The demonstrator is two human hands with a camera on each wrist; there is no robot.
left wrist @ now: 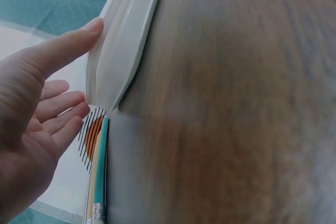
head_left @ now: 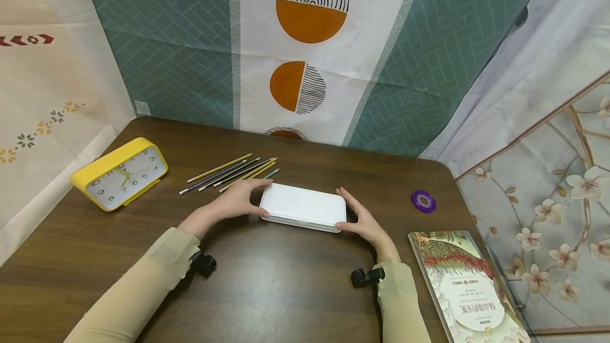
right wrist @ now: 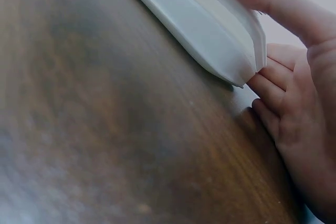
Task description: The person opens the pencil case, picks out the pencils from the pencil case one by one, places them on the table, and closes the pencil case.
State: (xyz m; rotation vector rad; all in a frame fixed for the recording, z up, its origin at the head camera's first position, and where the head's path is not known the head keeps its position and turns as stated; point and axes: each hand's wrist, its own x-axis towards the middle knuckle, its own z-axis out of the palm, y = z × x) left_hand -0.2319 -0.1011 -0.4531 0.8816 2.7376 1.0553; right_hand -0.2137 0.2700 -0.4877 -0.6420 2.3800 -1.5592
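A white, flat, rectangular case (head_left: 305,204) lies across the middle of the wooden table, its lid down or nearly so. My left hand (head_left: 236,198) holds its left end, thumb at the near edge and fingertips by the far corner. The right end is held by my right hand (head_left: 363,219) in the same way. From the left wrist, the case (left wrist: 118,40) shows a seam along its side, with the thumb at the lid's edge. In the right wrist view, the right hand's thumb lies on the lid edge and its other fingers reach behind the end of the case (right wrist: 210,30).
Several pencils (head_left: 238,172) lie behind and left of the case. A yellow alarm clock (head_left: 121,173) stands at the left. To the right are a purple roll of tape (head_left: 423,201) and a book (head_left: 464,285). A patterned curtain (head_left: 295,52) hangs behind the table.
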